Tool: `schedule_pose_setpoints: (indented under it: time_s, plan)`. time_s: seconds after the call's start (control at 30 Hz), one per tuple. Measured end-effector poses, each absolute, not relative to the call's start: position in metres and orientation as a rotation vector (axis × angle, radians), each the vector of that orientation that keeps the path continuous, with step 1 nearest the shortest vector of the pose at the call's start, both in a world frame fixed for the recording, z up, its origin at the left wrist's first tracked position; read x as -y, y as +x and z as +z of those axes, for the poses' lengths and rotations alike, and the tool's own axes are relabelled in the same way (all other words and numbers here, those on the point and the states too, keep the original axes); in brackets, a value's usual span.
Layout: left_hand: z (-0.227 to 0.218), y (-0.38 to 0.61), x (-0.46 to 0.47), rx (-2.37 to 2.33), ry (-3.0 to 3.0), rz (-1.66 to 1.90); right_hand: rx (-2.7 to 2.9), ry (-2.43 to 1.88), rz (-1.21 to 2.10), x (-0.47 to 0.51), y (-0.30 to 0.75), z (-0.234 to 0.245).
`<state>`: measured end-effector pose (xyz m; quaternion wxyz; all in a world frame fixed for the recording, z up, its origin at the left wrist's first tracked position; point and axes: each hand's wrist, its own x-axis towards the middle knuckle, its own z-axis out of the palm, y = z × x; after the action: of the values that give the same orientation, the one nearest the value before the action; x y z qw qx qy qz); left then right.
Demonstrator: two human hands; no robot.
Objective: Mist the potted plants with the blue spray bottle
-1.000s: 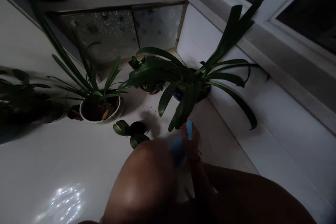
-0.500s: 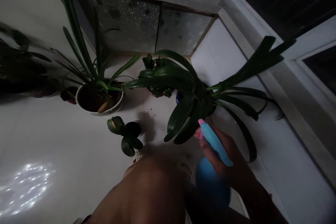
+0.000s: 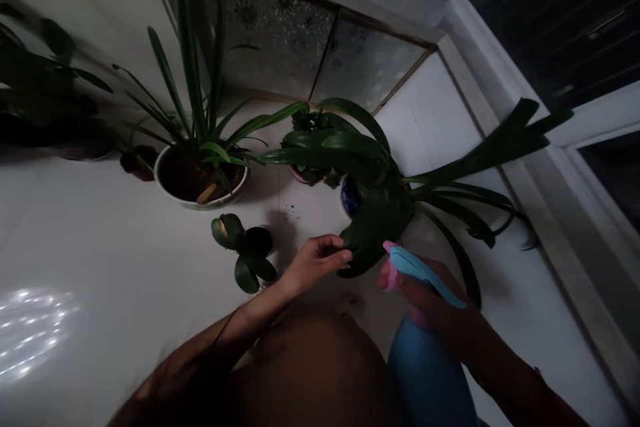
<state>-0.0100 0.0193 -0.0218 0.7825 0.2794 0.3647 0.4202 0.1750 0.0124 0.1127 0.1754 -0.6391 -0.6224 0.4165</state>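
My right hand (image 3: 440,310) grips a blue spray bottle (image 3: 430,373) with a pink nozzle, its head pointing left toward the leaves. My left hand (image 3: 315,260) reaches forward, its fingertips touching the tip of a drooping leaf of the big dark-leaved plant (image 3: 380,207). That plant stands in a dark blue pot (image 3: 349,195) near the wall corner. My bare knee fills the lower middle of the view.
A white pot (image 3: 200,183) with long narrow leaves stands at the left. A small dark pot (image 3: 250,247) with round leaves sits in front of it. More plants line the far left. A window frame (image 3: 550,167) runs along the right; frosted glass panels stand behind.
My left hand has come into view and reached the leaf tip. The spray bottle has shifted slightly right and lower. The view has tilted and moved closer to the plants.
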Motion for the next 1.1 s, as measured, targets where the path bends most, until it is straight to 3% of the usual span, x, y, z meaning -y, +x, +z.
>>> schedule_pose_setpoints:
  time_s: [0.13, 0.43, 0.6, 1.1]
  plan:
    - [-0.020, 0.001, -0.021, -0.808, 0.529, 0.872, 1.636, -1.898, 1.434, -0.010, 0.173, 0.117]
    - [-0.023, 0.000, -0.012, -1.032, 0.805, 0.863, 1.655, -1.932, 1.556, 0.000, 0.170, 0.126]
    - [-0.031, -0.001, -0.007, -1.167, 1.044, 0.825, 1.705, -1.903, 1.360, 0.000, 0.179, 0.121]
    - [-0.031, -0.005, -0.004, -1.254, 1.210, 0.675, 1.558, -1.985, 1.224, -0.022, 0.201, 0.102]
